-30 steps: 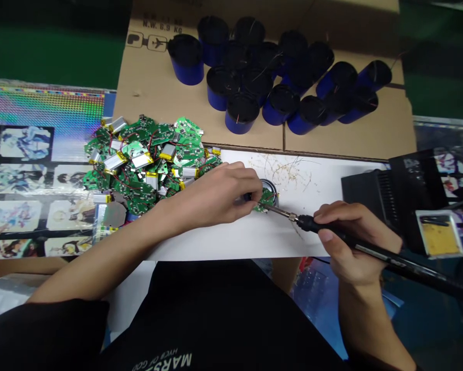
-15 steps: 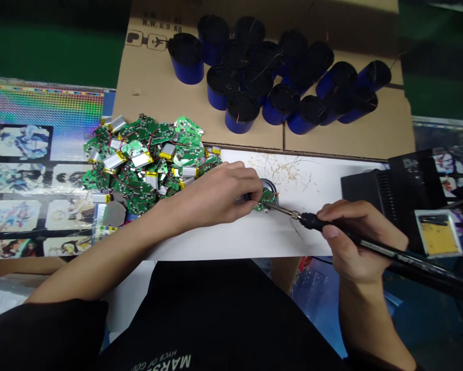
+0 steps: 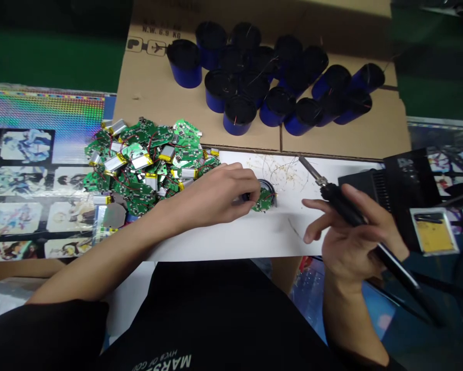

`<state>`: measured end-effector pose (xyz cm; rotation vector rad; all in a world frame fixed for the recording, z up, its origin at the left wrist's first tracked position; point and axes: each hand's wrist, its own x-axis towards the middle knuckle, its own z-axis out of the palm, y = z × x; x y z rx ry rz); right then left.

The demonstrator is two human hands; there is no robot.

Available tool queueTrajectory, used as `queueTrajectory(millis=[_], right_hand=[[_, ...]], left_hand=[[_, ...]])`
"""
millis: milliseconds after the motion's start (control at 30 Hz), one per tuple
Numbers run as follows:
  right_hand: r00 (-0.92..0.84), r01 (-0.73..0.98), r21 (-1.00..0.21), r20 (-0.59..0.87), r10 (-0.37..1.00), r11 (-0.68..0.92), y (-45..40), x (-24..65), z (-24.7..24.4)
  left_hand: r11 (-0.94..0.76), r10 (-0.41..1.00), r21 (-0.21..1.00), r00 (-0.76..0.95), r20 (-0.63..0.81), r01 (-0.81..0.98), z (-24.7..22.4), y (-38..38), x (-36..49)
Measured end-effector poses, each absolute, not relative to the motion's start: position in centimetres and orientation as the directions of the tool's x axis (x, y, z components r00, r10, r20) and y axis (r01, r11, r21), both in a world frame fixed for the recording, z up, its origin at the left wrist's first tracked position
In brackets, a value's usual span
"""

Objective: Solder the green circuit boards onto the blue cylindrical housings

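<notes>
My left hand [image 3: 216, 196] pinches the edge of a small round green circuit board [image 3: 262, 200], which lies against a round metal-rimmed part [image 3: 268, 184], partly hidden by my fingers. My right hand [image 3: 350, 226] grips a black soldering iron [image 3: 341, 206] by its handle. The iron's metal tip [image 3: 307, 168] points up and away, well clear of the board. The index finger of my right hand stretches out to the left, touching nothing. A cable runs from the handle down to the lower right.
A heap of green circuit boards with silver batteries and red wires [image 3: 150, 165] lies left of the white sheet [image 3: 231, 237]. Blue cylinders with black tops [image 3: 239, 116] stand on cardboard [image 3: 254, 139]. A black soldering station [image 3: 405, 180] and yellow sponge tray [image 3: 434, 232] sit at right.
My right hand has lifted the soldering iron off the board and swung its tip up and away. My left hand and the board have hardly moved.
</notes>
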<state>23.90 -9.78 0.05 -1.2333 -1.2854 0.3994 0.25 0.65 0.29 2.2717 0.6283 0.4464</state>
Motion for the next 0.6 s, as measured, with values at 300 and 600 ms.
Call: queueTrajectory(millis=[300, 600], right_hand=[[0.012, 0.628, -0.689, 0.472, 0.881, 0.361, -10.0, 22.1, -1.5], [-0.062, 0.664, -0.619, 0.513, 0.856, 0.419, -10.0, 21.6, -3.3]], left_hand=[[-0.63, 0.555, 0.716, 0.819, 0.145, 0.3, 0.0, 0.6, 0.2], [-0.61, 0.578, 0.756, 0.786, 0.219, 0.238, -0.7, 0.6, -0.2]])
